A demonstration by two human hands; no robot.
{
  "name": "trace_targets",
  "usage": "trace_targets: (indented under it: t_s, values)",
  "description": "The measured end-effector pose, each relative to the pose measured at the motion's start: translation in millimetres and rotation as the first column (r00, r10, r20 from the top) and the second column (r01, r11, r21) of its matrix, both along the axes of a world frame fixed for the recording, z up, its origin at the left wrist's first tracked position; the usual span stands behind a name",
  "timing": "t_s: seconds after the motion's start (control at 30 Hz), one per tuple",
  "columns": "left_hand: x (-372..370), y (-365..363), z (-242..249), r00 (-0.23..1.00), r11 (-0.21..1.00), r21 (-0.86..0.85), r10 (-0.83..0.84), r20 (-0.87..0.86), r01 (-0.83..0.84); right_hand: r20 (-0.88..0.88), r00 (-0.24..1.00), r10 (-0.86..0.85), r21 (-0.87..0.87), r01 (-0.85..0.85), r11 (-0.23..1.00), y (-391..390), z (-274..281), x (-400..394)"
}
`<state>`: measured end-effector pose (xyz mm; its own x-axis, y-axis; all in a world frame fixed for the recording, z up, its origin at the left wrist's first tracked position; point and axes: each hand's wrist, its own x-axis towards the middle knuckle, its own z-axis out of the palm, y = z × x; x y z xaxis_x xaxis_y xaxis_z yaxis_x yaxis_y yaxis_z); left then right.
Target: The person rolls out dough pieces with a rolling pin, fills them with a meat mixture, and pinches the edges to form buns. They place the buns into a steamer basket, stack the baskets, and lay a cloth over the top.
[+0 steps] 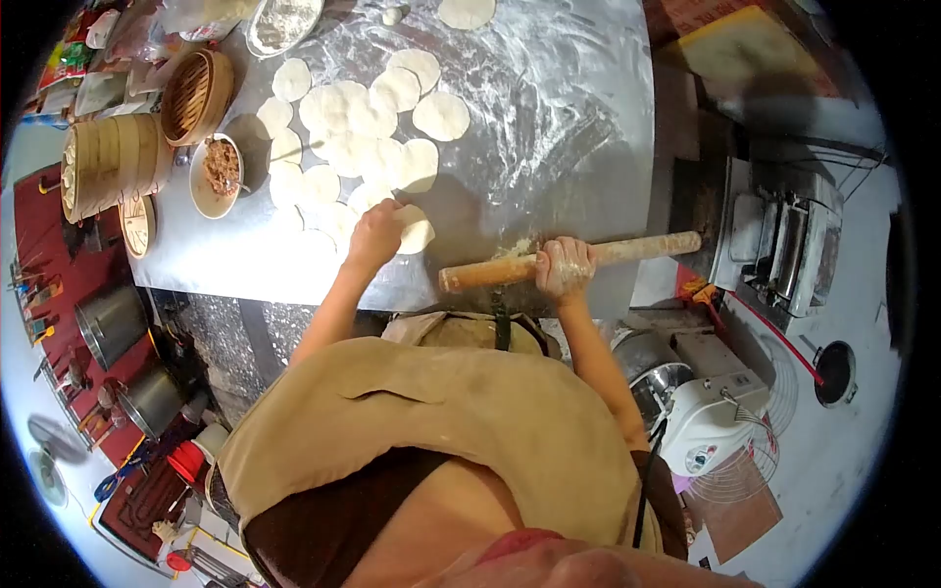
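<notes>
My right hand (566, 268) is wrapped around a thick wooden rolling pin (637, 250), which lies across the near right edge of the metal table. My left hand (375, 235), fingers pinched together, grips the edge of a flat dough round (416, 231) close to the table's front. Just beyond that hand spreads a group of overlapping pale dough rounds (345, 122). Another dough round (467, 12) lies at the far edge of the view, with a small dough lump (392, 16) to its left.
White flour (549, 88) dusts the metal table (588, 186). On the left stand a bowl of meat filling (221, 167), a bamboo steamer (196, 96), stacked steamers (113, 162) and a flour bowl (284, 22). A roller machine (789, 240) and white mixer (711, 402) are at right.
</notes>
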<state>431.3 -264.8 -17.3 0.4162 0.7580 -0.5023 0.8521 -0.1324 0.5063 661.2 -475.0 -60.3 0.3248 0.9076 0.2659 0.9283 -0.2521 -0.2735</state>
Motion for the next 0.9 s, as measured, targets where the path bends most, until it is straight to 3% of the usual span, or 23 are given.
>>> trace_targets:
  t_s: [0.1,0.17,0.27,0.33,0.4,0.47,0.5,0.57,0.6,0.63,0.7,0.73,0.77,0.8,0.83,0.9]
  values:
    - [-2.6,4.3,-4.6,0.993,0.992,-0.049,-0.114,-0.010,0.114,0.005,1.000,-0.010,-0.015,0.010,1.000,0.9,1.8,-0.9]
    - [6.2,3.1,8.0,0.997,0.973,-0.227,-0.030,0.076,0.047,0.025,1.000,-0.015,-0.011,0.015,1.000,4.2,3.6,0.9]
    - [1.6,-5.5,-4.4,0.976,0.970,-0.239,0.020,0.217,0.034,-0.071,0.997,-0.039,-0.100,0.031,0.995,17.3,8.8,5.8]
    - [-9.9,-14.0,-25.6,0.950,0.970,-0.240,0.092,0.297,-0.018,-0.077,0.971,-0.228,-0.277,0.198,0.940,39.8,15.4,14.8]
    - [-23.0,-22.7,-32.8,0.909,0.966,-0.241,0.181,0.376,-0.093,-0.049,0.905,-0.424,-0.339,0.384,0.859,75.6,24.6,26.3]
    - [-32.3,-31.2,-23.0,0.713,0.722,-0.660,0.574,0.403,-0.208,-0.157,0.759,-0.632,-0.485,0.498,0.719,118.1,35.8,44.8]
    - [-35.9,-37.3,-15.5,0.686,0.719,-0.653,0.601,0.411,-0.238,-0.161,0.787,-0.596,-0.476,0.467,0.745,133.9,33.5,53.3]
    - [-41.8,-50.9,8.0,0.448,0.540,-0.830,0.782,0.433,-0.141,-0.204,0.783,-0.588,-0.495,0.435,0.752,160.1,30.9,67.1]
    - [-39.6,-58.9,24.8,0.370,0.552,-0.826,0.796,0.479,-0.118,-0.210,0.799,-0.563,-0.485,0.415,0.770,168.1,27.7,66.6]
    - [-43.6,-65.2,32.0,0.393,0.584,-0.792,0.780,0.487,-0.176,-0.166,0.827,-0.537,-0.428,0.431,0.795,173.7,21.9,64.4]
    - [-57.5,-71.0,43.4,0.537,0.783,-0.579,0.596,0.596,-0.226,-0.115,0.849,-0.515,-0.354,0.450,0.820,180.8,13.7,53.6]
    - [-61.7,-69.6,56.5,0.708,0.834,-0.425,0.535,0.462,-0.352,-0.015,0.899,-0.438,-0.113,0.433,0.894,182.0,12.7,45.3]
    - [-68.6,-63.4,65.1,0.698,0.833,-0.426,0.538,0.473,-0.354,0.106,0.922,-0.373,0.125,0.360,0.925,186.0,11.7,38.1]
    - [-77.3,-56.6,71.8,0.714,0.934,-0.104,0.329,0.618,-0.341,0.115,0.925,-0.362,0.134,0.347,0.928,196.3,18.6,25.3]
    - [-88.4,-49.5,76.9,0.730,0.915,0.236,0.087,0.678,-0.328,0.041,0.962,-0.271,0.190,0.259,0.947,208.6,23.8,8.9]
    - [-118.6,-30.3,80.7,0.725,0.882,0.267,0.114,0.680,-0.388,-0.025,0.988,-0.154,0.254,0.156,0.955,236.2,34.6,-34.2]
